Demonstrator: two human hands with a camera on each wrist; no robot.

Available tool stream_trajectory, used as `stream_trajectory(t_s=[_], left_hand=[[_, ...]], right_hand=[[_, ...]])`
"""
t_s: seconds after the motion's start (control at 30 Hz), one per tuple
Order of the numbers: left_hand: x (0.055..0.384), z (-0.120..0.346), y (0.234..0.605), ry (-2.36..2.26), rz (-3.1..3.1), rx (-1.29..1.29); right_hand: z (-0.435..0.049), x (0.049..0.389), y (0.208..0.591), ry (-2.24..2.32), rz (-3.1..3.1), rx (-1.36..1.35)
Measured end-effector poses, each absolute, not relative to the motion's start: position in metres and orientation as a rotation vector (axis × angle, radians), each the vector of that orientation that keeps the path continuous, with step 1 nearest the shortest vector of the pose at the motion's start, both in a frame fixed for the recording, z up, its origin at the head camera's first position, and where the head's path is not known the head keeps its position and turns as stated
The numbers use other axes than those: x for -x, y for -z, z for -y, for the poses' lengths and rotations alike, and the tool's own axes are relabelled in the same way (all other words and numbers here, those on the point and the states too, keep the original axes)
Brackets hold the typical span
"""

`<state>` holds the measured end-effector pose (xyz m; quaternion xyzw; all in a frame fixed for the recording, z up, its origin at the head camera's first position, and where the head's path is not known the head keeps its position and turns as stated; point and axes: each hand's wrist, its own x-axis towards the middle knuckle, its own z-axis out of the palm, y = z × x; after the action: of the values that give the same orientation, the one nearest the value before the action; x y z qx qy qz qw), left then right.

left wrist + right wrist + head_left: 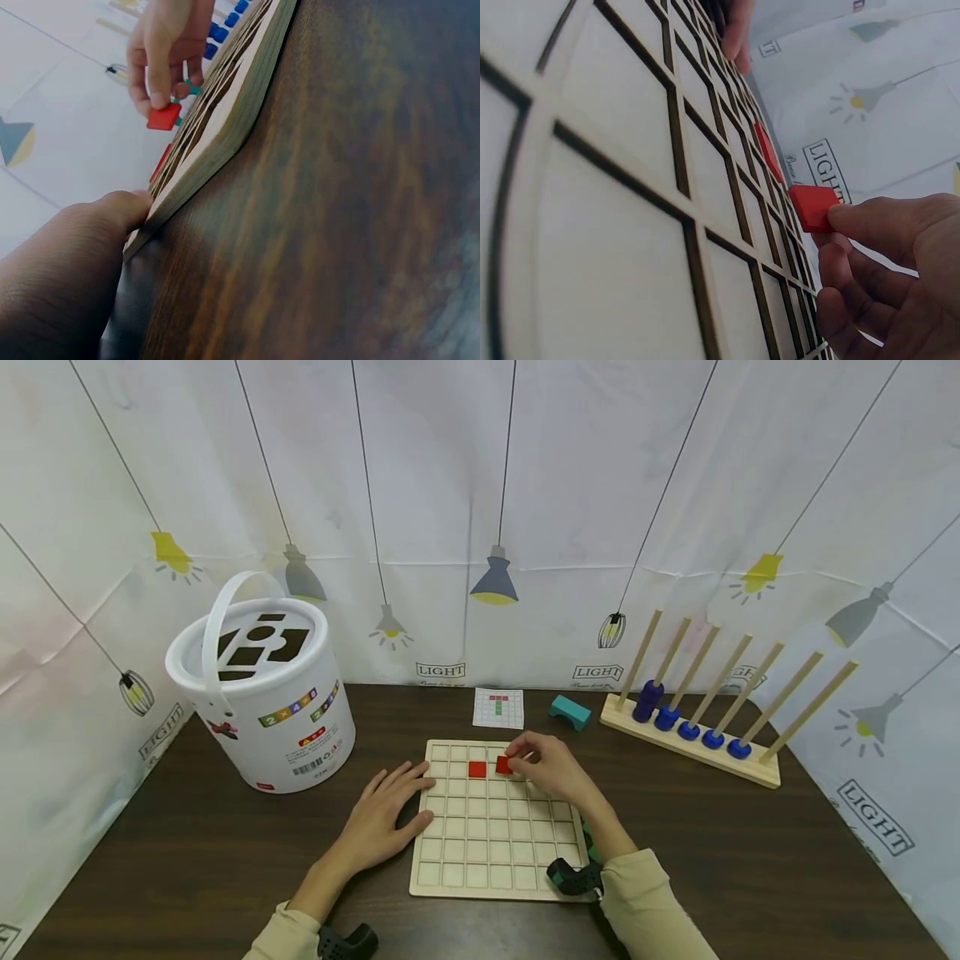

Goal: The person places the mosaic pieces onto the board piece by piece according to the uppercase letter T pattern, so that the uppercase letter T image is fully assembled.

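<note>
My right hand (546,766) pinches a red square tile (812,208) between thumb and fingers, tilted just above the wooden grid board (487,831). In the head view the held tile is near the board's upper rows. Another red tile (477,769) lies in a cell of the second row, to the left of the held one. My left hand (387,819) rests by the board's left edge with its fingers spread, fingertips touching the rim. In the left wrist view its thumb (124,210) lies against the board's edge.
Behind the board lie a printed pattern card (498,708) and a teal arch block (570,712). A white lidded bucket (300,743) stands at the back left. At the back right is a wooden peg stand (693,742) with blue beads. A patterned curtain (420,485) hangs behind the table.
</note>
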<state>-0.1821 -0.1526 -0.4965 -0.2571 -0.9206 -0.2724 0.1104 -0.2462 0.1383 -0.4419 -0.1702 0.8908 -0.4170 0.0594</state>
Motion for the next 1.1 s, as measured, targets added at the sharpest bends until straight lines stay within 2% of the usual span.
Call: stream_trajectory(t_s=[1.1], left_hand=[[0.182,0.152,0.497,0.792,2.656,0.763]], right_hand=[[-0.122,0.248,0.448,1.132,-2.781,0.556]])
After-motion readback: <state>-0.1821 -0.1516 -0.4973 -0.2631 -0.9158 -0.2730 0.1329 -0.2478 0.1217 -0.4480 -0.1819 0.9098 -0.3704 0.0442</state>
